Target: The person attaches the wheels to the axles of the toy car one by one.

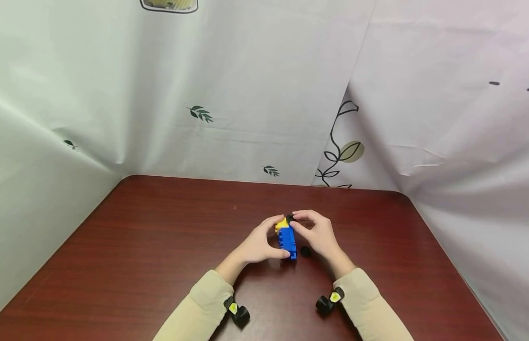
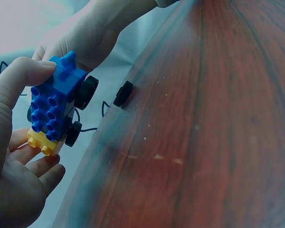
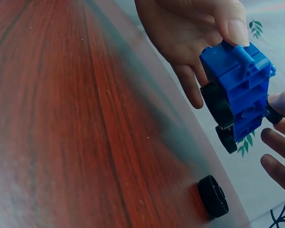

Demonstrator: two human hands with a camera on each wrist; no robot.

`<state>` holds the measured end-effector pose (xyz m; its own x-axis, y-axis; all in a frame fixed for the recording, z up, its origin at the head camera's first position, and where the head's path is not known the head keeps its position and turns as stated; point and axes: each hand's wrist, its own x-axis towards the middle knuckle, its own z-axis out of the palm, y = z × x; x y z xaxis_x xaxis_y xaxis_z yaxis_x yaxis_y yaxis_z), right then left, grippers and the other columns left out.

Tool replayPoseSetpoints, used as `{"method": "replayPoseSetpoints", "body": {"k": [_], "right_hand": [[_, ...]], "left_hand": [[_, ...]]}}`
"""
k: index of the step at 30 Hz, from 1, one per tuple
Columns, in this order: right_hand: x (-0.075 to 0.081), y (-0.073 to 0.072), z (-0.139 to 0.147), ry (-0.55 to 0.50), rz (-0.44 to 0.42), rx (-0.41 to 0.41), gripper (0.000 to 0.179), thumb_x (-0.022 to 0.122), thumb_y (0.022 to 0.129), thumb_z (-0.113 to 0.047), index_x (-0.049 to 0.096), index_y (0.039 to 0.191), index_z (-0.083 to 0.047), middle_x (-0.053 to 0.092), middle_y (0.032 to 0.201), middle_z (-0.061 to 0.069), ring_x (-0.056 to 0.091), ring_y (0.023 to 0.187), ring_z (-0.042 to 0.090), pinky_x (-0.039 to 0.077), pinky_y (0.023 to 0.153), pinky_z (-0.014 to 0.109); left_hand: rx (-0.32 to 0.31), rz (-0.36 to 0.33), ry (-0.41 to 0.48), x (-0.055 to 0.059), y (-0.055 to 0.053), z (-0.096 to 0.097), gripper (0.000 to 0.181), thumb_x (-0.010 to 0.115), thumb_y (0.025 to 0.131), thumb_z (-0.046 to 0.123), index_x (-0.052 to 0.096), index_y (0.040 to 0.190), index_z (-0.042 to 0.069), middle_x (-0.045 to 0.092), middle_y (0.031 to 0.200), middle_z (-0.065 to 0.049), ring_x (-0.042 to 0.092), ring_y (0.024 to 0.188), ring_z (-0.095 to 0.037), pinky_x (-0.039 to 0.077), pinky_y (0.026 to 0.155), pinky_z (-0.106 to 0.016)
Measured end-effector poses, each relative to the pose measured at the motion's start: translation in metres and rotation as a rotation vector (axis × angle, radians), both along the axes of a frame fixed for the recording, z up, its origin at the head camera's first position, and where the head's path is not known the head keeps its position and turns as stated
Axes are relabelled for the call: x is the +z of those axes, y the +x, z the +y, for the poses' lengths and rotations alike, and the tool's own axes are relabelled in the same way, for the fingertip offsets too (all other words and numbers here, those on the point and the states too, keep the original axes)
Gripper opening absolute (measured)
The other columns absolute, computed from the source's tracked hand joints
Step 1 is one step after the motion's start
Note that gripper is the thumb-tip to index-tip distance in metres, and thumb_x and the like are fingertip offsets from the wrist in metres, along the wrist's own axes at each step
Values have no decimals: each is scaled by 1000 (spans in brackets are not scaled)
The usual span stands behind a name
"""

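A toy car of blue and yellow bricks is held up off the table, on its side in the head view. My left hand grips it, thumb on the blue end and fingers toward the yellow end. The right wrist view shows the blue ribbed underside with two black wheels along one side. On the opposite side, my right hand pinches another black wheel between thumb and fingers, right at the car's edge. A loose black wheel rests on the table beside the right hand.
The dark red wooden table spreads around both hands. White curtain sheeting with leaf prints hangs behind and at both sides. Each wrist wears a black camera on a strap.
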<state>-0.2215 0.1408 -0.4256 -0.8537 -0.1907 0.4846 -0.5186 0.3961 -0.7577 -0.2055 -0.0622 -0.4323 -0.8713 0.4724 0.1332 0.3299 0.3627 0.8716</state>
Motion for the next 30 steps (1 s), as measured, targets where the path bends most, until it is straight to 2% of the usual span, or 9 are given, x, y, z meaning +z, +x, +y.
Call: {"method": "replayPoseSetpoints", "body": {"k": [8, 17, 23, 26, 30], "right_hand": [[0, 0, 0, -23, -24, 15, 18, 74, 82, -18, 71, 98, -11, 70, 107, 6, 68, 90, 19, 57, 78, 33], [3, 3, -2, -82, -44, -25, 18, 71, 85, -16, 72, 101, -9, 71, 102, 7, 64, 87, 4, 54, 76, 21], [4, 0, -5, -183, -121, -54, 15, 68, 87, -11, 73, 98, -2, 71, 100, 15, 62, 87, 0, 52, 76, 17], [6, -1, -5, -267, -182, -32, 16, 68, 86, -8, 71, 96, 4, 70, 100, 21, 63, 85, 2, 53, 75, 17], [8, 0, -6, -325, -286, -4, 22, 69, 85, -9, 68, 102, 5, 68, 104, 21, 64, 84, 4, 55, 76, 19]], "left_hand": [[4, 13, -4, -1, 0, 1, 93, 81, 72, 33, 31, 147, 11, 36, 148, -8, 43, 132, -26, 38, 108, -45], [0, 87, -15, 1, 2, 2, 95, 82, 71, 31, 31, 147, 10, 35, 150, -8, 38, 136, -24, 35, 110, -46], [-9, 116, -18, 3, 3, 3, 96, 82, 70, 31, 29, 148, 9, 34, 150, -8, 37, 136, -23, 35, 110, -46], [-8, 129, -26, 3, 4, 4, 97, 83, 69, 32, 29, 148, 10, 34, 151, -7, 37, 136, -22, 35, 110, -46], [-4, 145, -24, 2, 4, 5, 98, 83, 69, 32, 30, 148, 10, 34, 150, -7, 38, 135, -21, 36, 109, -44]]}}
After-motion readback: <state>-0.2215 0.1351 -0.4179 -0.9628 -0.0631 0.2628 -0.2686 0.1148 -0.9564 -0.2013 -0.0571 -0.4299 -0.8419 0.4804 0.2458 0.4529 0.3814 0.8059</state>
